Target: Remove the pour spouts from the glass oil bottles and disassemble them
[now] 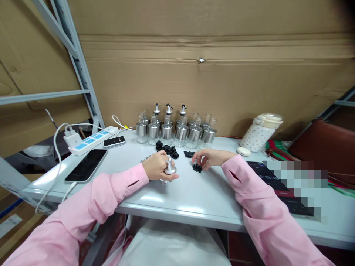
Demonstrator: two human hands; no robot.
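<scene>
Shiny, domed spout fills gripping left hand, right hand gaping over knobby bits.

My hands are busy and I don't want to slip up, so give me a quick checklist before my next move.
1. Silver pourer head in the left hand: ok, held.
2. Small black pieces within the right hand's reach: ok, right by its fingertips.
3. Piece gripped in the right hand: cannot tell, the fingers hide it.
4. Steel-sleeved glass bottles standing upright: ok.
5. Fitted pourers on every bottle: not ok, several necks are bare.
</scene>
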